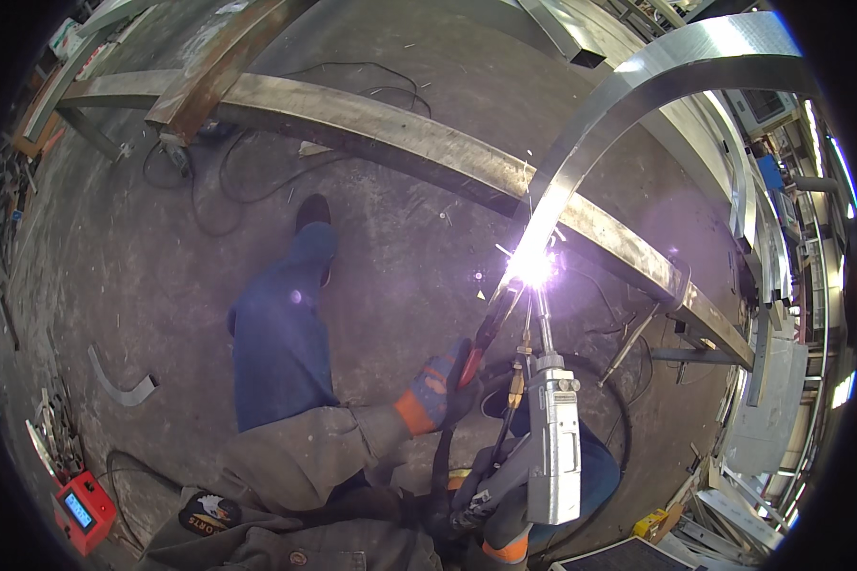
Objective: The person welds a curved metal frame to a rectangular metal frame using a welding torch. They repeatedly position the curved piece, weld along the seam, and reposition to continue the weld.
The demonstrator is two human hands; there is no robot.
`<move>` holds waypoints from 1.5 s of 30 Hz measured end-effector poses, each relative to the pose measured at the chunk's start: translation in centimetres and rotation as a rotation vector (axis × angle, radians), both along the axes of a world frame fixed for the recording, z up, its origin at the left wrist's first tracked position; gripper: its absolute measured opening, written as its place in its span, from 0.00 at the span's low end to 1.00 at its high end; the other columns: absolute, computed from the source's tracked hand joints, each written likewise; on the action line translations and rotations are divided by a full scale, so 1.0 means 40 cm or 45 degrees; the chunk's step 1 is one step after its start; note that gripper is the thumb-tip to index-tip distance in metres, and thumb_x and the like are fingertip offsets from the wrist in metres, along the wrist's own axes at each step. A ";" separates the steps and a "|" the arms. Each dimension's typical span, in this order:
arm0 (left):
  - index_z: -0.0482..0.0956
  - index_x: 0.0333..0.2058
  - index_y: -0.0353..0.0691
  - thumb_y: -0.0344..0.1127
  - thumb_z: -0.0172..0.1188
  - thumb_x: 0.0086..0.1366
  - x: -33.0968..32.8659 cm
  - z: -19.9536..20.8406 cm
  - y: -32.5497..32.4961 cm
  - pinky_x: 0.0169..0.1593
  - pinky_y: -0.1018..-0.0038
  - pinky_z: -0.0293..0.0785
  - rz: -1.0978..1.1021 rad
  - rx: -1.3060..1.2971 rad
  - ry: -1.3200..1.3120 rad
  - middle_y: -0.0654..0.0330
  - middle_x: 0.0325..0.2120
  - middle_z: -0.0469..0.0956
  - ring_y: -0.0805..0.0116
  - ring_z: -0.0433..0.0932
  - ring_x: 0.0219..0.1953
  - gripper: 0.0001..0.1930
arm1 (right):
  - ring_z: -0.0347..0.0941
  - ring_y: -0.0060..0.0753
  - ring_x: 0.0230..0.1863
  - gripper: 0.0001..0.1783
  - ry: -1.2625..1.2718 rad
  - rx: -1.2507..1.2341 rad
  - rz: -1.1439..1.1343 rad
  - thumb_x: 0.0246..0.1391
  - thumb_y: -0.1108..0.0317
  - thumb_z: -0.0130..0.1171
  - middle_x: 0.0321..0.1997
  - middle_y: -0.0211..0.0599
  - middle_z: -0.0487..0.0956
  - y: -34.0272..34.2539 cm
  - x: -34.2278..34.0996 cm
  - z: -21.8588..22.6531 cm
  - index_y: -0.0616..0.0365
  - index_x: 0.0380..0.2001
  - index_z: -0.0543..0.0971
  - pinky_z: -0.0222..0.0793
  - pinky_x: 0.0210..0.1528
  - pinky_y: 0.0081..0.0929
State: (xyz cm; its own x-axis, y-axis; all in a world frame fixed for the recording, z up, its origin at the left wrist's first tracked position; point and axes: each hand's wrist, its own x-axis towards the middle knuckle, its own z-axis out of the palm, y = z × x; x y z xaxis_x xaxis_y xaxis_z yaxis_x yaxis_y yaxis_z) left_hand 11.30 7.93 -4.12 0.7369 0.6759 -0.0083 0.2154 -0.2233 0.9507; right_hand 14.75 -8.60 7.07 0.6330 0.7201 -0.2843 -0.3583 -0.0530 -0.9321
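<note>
My left hand (pixel 430 392), in a blue and orange glove, is closed around a dark, long-jawed tool with a red handle (pixel 468 365). Its far end reaches the glare at the lower end of a curved metal bar (pixel 581 143). My right hand (pixel 471 512), gloved and partly hidden, grips a silver welding gun (pixel 554 443). From the gun a nozzle and a thin wire guide (pixel 516 388) run up to a bright purple-white weld spot (pixel 533 266). Small sparks fly there. The curved bar rests against a long straight steel beam (pixel 390 133); glare hides the exact joint.
A rusty square tube (pixel 219 67) crosses the beam at the upper left. Black cables (pixel 229 190) trail over the floor. A curved offcut (pixel 124 381) and a red box with a screen (pixel 86 512) are at left. Metal pieces (pixel 738 519) lie at lower right.
</note>
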 end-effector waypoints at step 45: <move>0.75 0.46 0.35 0.37 0.58 0.63 0.005 -0.046 -0.005 0.34 0.61 0.73 -0.080 -0.052 -0.048 0.50 0.30 0.77 0.57 0.78 0.32 0.16 | 0.72 0.33 0.18 0.43 0.104 -0.111 0.047 0.53 0.33 0.60 0.35 0.43 0.72 -0.044 -0.024 -0.011 0.63 0.52 0.64 0.70 0.16 0.26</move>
State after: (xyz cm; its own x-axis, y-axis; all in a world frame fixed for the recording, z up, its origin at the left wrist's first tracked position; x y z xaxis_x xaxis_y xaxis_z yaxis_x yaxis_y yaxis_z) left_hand 11.48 7.74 -5.96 0.7784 0.6277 -0.0064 0.1662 -0.1963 0.9664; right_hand 13.79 -10.34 6.63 0.5786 0.7129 -0.3961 -0.4291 -0.1469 -0.8912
